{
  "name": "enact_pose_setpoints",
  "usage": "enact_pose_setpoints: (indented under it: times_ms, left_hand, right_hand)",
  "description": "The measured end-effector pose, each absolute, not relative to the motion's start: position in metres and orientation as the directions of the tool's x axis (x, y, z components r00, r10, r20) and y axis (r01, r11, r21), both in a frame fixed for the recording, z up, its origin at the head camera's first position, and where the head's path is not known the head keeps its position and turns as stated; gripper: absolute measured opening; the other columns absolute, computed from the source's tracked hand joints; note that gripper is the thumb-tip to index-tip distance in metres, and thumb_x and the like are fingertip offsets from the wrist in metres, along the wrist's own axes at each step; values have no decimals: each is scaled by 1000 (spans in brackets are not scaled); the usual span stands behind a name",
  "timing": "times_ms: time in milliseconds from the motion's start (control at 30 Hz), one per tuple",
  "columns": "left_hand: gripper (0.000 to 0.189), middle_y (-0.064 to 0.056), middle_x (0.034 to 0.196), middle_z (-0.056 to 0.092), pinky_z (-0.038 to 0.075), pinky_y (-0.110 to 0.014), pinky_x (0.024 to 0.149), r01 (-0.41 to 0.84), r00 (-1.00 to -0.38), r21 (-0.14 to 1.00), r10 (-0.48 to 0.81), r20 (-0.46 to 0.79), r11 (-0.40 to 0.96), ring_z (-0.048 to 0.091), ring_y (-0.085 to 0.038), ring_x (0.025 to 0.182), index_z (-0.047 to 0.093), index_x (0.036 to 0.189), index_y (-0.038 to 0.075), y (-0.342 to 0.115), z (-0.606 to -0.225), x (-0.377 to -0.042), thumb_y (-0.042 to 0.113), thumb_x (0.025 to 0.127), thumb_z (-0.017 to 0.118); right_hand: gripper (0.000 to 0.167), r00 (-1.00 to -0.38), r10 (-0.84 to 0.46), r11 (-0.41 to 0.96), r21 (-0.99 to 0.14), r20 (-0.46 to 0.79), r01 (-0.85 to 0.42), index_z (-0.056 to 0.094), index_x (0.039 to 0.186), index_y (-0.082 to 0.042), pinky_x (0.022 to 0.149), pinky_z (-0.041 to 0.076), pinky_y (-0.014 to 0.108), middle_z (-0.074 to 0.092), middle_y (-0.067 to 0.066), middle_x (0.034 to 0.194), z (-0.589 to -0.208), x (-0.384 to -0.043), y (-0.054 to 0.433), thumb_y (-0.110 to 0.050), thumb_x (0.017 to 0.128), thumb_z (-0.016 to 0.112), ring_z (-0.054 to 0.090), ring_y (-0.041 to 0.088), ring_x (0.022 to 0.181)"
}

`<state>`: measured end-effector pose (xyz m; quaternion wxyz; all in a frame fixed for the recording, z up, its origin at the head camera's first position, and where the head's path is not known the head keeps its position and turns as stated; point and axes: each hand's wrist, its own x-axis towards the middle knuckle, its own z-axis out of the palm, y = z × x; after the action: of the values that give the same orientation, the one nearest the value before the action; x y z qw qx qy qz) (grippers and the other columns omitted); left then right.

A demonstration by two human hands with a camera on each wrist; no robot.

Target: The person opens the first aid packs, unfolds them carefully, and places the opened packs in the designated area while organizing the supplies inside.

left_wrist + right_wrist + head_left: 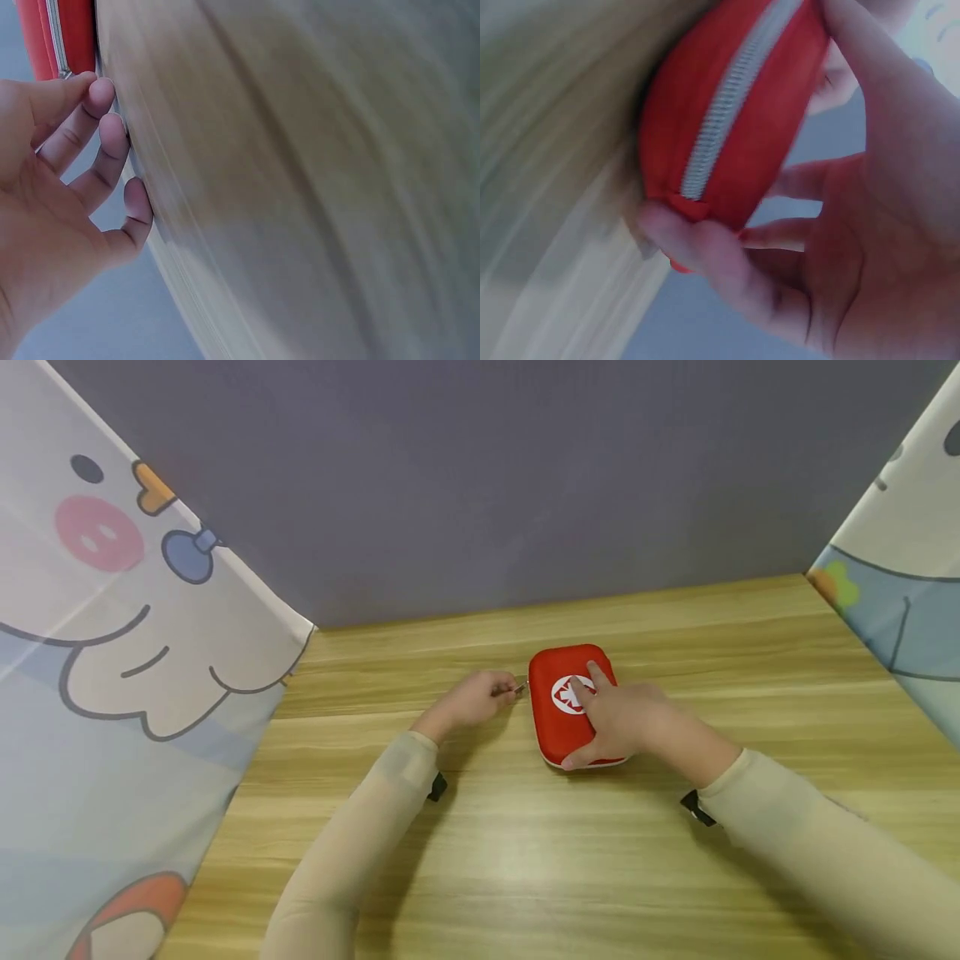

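A red zippered first-aid case (551, 727) with a white cross emblem lies on the wooden table. My left hand (480, 697) is at its left side, thumb and forefinger pinching the small metal zipper pull (520, 687). In the left wrist view, the left hand (67, 165) has its other fingers loosely bent near the tabletop. Spread over the case's right part, my right hand (626, 718) holds it, thumb at the near edge and fingers across the top. The right wrist view shows the zipper teeth (720, 120) closed along the visible side, with a finger bent round the case's end.
The wood-grain table (480, 868) extends around the case. A plain grey panel (510, 485) rises behind it. Cartoon-printed cloths (150, 627) stand along the left and right sides.
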<state>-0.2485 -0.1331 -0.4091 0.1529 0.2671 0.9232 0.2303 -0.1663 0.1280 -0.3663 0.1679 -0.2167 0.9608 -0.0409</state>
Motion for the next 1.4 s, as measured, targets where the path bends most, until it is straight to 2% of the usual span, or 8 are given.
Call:
enact_pose_setpoints:
  times_ms: [167,367,567,733,967,1267,1400]
  left_hand:
    - [13,-3,98,70,50,-34,83,425,-813,503,562,-154,753,59,-18,89,70,109,12,-129,-411,-252,17,110,58]
    - [13,-1,96,71,50,-34,83,420,-821,489,550,-153,764,59,-17,88,72,108,13,-128,-414,-254,18,109,61]
    - [13,0,92,68,47,-29,79,438,-799,504,579,-162,744,56,-15,84,74,103,12,-129,-413,-252,16,108,62]
    - [12,0,95,69,47,-29,80,449,-785,503,595,-174,739,57,-14,85,74,104,13,-130,-411,-247,16,107,63]
    - [12,0,100,69,48,-30,83,457,-779,475,596,-195,752,57,-15,90,74,106,13,-129,-410,-241,18,108,63]
    - [10,1,95,66,45,-29,82,485,-776,457,607,-168,746,55,-14,88,74,102,15,-129,-411,-236,18,106,65]
    - [10,1,94,66,46,-30,82,481,-778,469,607,-162,741,56,-14,88,74,101,14,-128,-412,-234,18,106,66]
  right_hand:
    - [125,-879,-412,911,-101,-238,-399,40,162,0,68,60,47,28,40,167,-372,-164,125,-86,76,71,73,46,113]
    - [125,-894,-399,917,-95,-204,-387,42,161,1,64,58,44,35,40,164,-375,-165,124,-86,76,72,75,40,104]
    - [126,-902,-379,925,-109,-206,-363,39,163,0,64,57,43,34,39,165,-376,-167,123,-85,76,72,74,39,107]
    - [128,-897,-380,924,-127,-225,-360,37,163,1,67,59,46,30,41,166,-376,-172,125,-85,76,72,74,40,108]
    - [126,-896,-375,926,-142,-236,-350,37,164,-1,73,61,50,29,39,167,-376,-175,127,-85,77,72,69,45,121]
    - [127,-898,-370,928,-139,-240,-345,36,165,-2,69,59,46,28,39,168,-376,-179,128,-85,76,73,73,41,109]
    - [125,-896,-377,925,-139,-235,-353,35,165,-1,75,61,51,28,39,167,-375,-182,128,-83,78,72,71,44,117]
